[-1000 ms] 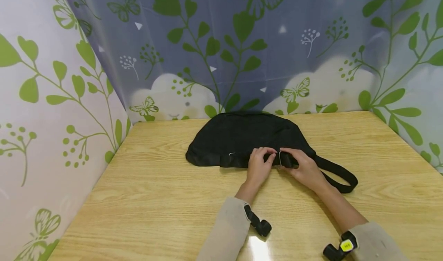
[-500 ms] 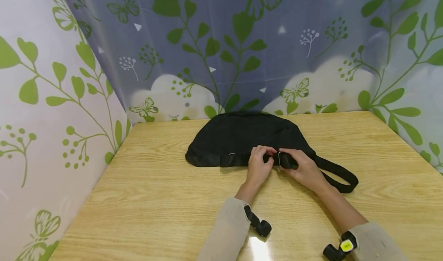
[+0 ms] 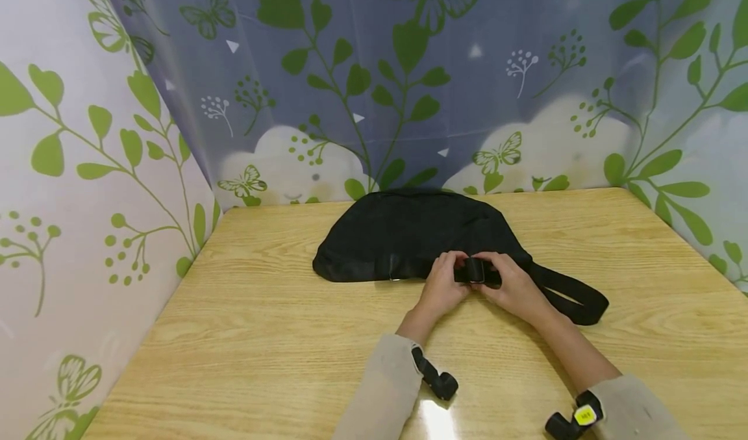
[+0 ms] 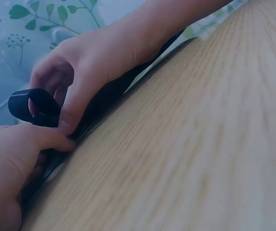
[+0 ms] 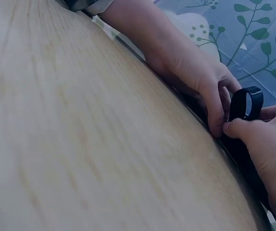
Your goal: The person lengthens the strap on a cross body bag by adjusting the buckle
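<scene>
A black half-moon waist bag [image 3: 415, 226] lies flat on the wooden table, its straight edge toward me. Along that edge runs its black webbing strap [image 3: 474, 269], which stands up in a small loop between the two hands; the strap loop [image 4: 25, 103] shows clearly in the left wrist view. My left hand [image 3: 439, 289] pinches the strap just left of the loop. Close beside it, my right hand [image 3: 513, 287] pinches the strap on the right side, thumb low and fingers behind. A thin metal edge shows at the loop's base; the fingertips partly hide it.
Right of the bag, a folded end of the strap [image 3: 587, 304] lies on the table [image 3: 280, 349]. A small metal piece [image 3: 395, 280] sits at the bag's front edge. Patterned cloth [image 3: 327, 89] hangs behind and at both sides.
My left hand has shifted slightly right, closer to the right hand. A strap loop now stands between them. The left metal piece has dropped to the front edge, and the right-hand strap fold has narrowed.
</scene>
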The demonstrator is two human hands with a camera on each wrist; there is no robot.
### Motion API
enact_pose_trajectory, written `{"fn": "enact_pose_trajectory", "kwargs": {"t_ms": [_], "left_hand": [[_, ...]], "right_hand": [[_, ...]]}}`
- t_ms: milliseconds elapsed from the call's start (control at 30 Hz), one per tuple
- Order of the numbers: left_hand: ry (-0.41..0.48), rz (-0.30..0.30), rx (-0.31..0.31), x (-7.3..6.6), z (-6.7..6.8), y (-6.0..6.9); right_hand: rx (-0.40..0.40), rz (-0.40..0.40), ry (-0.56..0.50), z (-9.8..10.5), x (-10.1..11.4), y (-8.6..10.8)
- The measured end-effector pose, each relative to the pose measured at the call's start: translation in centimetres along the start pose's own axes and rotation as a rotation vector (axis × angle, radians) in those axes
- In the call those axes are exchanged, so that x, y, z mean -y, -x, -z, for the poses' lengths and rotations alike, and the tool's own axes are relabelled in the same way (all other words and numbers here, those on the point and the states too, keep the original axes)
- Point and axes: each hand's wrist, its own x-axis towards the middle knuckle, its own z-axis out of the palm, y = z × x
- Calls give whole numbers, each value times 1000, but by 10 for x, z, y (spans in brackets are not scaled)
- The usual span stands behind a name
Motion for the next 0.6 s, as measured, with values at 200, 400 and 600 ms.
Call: {"fn": "enact_pose_trajectory", "kwargs": {"t_ms": [200,400,600], "left_hand": [[-26,-10,12,-1,2,1],[-53,-12,17,-1,2,2],[-76,-6,13,-2,2,2]], "right_hand": [[21,-5,-53,2,2,0],[-32,85,-72,1,0,-1],[-61,87,-84,0,0,-2]]}}
